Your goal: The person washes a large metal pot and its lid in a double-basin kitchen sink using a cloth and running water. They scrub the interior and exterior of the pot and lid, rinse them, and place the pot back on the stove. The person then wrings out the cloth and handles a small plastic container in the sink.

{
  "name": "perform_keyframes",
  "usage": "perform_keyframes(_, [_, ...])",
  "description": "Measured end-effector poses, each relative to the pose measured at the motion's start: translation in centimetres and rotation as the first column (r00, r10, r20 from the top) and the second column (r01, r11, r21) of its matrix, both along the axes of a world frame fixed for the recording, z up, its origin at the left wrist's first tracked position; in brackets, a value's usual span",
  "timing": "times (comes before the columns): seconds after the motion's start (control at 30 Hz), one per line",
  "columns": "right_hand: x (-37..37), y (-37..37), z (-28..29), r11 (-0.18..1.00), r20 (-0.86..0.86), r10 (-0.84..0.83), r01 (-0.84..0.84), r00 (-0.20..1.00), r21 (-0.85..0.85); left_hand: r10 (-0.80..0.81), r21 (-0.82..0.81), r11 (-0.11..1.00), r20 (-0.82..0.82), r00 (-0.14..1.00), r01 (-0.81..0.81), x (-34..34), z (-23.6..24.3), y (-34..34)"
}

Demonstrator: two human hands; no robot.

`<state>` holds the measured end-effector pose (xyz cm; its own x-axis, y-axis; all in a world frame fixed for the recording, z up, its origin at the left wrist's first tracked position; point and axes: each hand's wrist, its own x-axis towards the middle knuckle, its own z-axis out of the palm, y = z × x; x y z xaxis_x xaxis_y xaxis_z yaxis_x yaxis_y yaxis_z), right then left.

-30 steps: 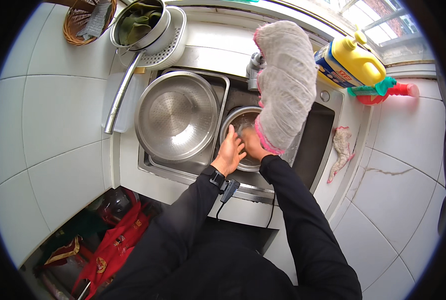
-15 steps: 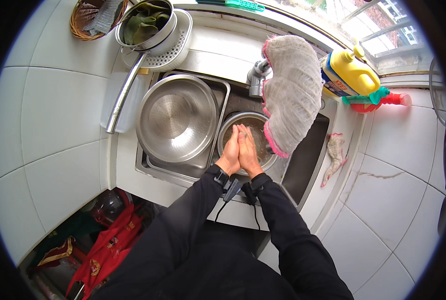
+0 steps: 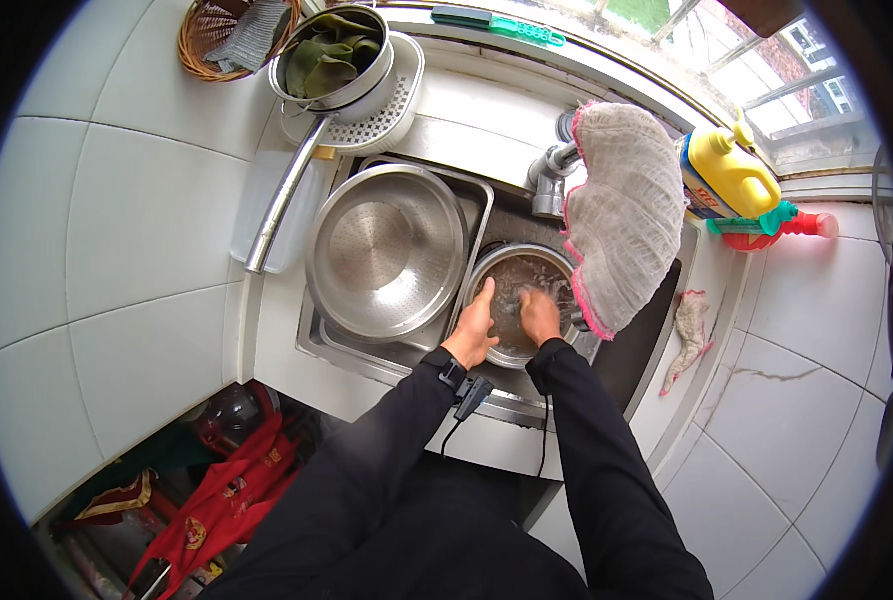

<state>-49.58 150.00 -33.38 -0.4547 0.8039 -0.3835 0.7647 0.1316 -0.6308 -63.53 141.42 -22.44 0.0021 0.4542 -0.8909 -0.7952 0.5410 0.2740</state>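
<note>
A round metal bowl (image 3: 473,290) of cloudy brown water (image 3: 511,283) stands in the sink, right of a large steel colander (image 3: 366,235). My left hand (image 3: 474,332) is over the bowl's near left side, fingers stretched and nothing seen in it. Beside it, my right hand (image 3: 539,318) dips into the water, its fingertips hidden and blurred by splashing. The two hands are apart. Right behind the bowl rises a metal faucet (image 3: 548,180), its spout wrapped in a white mesh cloth (image 3: 631,210) with pink edging.
At the back left, a long-handled pot (image 3: 366,98) of green leafy pieces rests on a white basket (image 3: 406,95). A wicker basket (image 3: 201,55) is farther left. Yellow (image 3: 731,175) and red (image 3: 801,226) bottles and a small cloth (image 3: 688,335) lie right of the sink.
My hands were pressed together above the bowl; now they have separated. The right has gone down into the water, which is splashing. The whole view has shifted slightly.
</note>
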Motion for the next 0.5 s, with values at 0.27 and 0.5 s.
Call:
perform_keyframes(0.27, [-3.7, -5.8, 9.3, 0.983, -0.497, -0.173, 0.120, 0.850, -0.136, 0.284, 0.033, 0.953, 0.251, 0.926, -0.301, 0.6, -2.3, 1.1])
perform_keyframes(0.5, [-0.9, 1.2, 4.5, 0.995, -0.291, 0.006, 0.023, 0.957, 0.096, 0.006, 0.305, 0.952, 0.080, 0.997, -0.030, 2.3, -0.5, -0.5])
